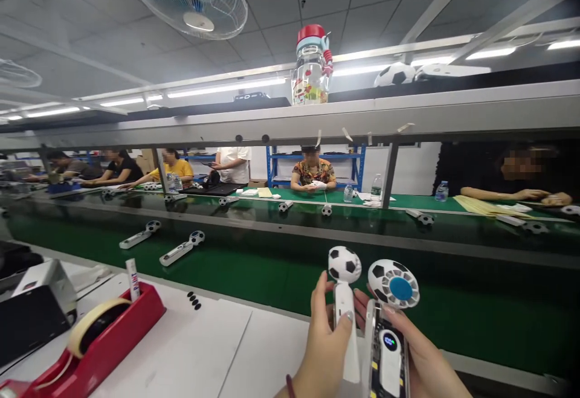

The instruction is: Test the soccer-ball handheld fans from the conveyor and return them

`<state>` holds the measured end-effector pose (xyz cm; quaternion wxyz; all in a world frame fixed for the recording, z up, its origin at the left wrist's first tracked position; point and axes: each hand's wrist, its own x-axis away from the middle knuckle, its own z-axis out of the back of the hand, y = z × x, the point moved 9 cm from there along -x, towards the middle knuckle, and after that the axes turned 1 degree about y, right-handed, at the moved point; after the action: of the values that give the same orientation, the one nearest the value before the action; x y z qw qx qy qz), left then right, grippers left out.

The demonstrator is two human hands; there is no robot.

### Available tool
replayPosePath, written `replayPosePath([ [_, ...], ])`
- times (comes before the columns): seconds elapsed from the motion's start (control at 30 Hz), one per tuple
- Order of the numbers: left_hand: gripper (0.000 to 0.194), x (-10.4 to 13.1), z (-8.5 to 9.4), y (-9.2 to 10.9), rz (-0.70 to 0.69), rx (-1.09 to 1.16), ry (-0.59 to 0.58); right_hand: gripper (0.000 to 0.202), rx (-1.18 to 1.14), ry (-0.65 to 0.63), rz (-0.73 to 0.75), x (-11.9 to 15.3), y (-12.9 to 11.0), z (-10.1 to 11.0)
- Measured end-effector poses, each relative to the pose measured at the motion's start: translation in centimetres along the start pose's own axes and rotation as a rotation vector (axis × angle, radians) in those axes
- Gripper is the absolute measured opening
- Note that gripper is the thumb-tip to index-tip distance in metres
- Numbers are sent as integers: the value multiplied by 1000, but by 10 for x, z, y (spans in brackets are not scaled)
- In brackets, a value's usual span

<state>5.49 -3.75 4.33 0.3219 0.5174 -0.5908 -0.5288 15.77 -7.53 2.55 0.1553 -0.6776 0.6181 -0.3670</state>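
My left hand (328, 331) is closed around the white handle of a handheld fan (345, 268) with a black-and-white football head, held upright. Close beside it, my right hand (417, 337) grips a second handheld fan (390, 349). That one has a football-patterned head with a blue centre and a clear-edged body with a small lit display on a white panel. Both fans are over the near edge of the green conveyor belt (254, 271). The right palm is partly hidden behind its fan.
A red tape dispenser (122, 337) holding a marker (133, 280) stands on the white worktop (194, 349), near several black discs (194, 300). More football fans (183, 248) lie on the belt. A shelf (272, 119) crosses above, bearing a glass jar (311, 72). People sit opposite.
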Motion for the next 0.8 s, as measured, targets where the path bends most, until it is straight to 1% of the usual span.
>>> replayPosePath([
  [0.07, 90, -4, 2, -8, 56, 146, 8, 62, 72, 30, -4, 4, 3, -2],
  [0.1, 96, -5, 1, -12, 92, 207, -2, 64, 105, 45, -11, 5, 5, -2],
  [0.17, 99, -8, 3, -21, 169, 292, -15, 64, 141, 59, -3, 5, 5, 0],
  [0.23, 98, -12, 9, -24, 182, 309, 0, 61, 141, 74, 15, 1, 4, 7],
  [0.3, 92, -17, 19, -20, 134, 277, 31, 56, 133, 98, -5, -6, 4, 17],
  [0.33, 89, -18, 22, -17, 105, 253, 36, 53, 134, 89, -14, -10, 4, 20],
  [0.4, 93, -21, 25, -9, 48, 219, 29, 52, 136, 7, 19, -17, -2, 19],
  [0.47, 101, -21, 25, -1, -2, 190, 7, 56, 162, -84, 104, -21, -14, 14],
  [0.5, 103, -20, 23, 2, -13, 160, -10, 58, 187, -99, 145, -22, -20, 13],
  [0.57, 100, -18, 20, 3, 1, 75, -25, 61, 274, -50, 176, -23, -26, 17],
  [0.63, 94, -16, 21, -1, 35, 1, 2, 59, 378, 45, 158, -22, -26, 25],
  [0.7, 94, -17, 26, -7, 38, -32, 56, 58, 481, 128, 114, -22, -20, 32],
  [0.73, 95, -17, 30, -10, 24, -51, 93, 59, 537, 146, 97, -22, -16, 34],
  [0.77, 95, -18, 34, -14, -5, -81, 135, 61, 594, 153, 101, -23, -13, 35],
  [0.8, 95, -19, 39, -17, -47, -122, 177, 61, 655, 154, 138, -24, -12, 34],
])
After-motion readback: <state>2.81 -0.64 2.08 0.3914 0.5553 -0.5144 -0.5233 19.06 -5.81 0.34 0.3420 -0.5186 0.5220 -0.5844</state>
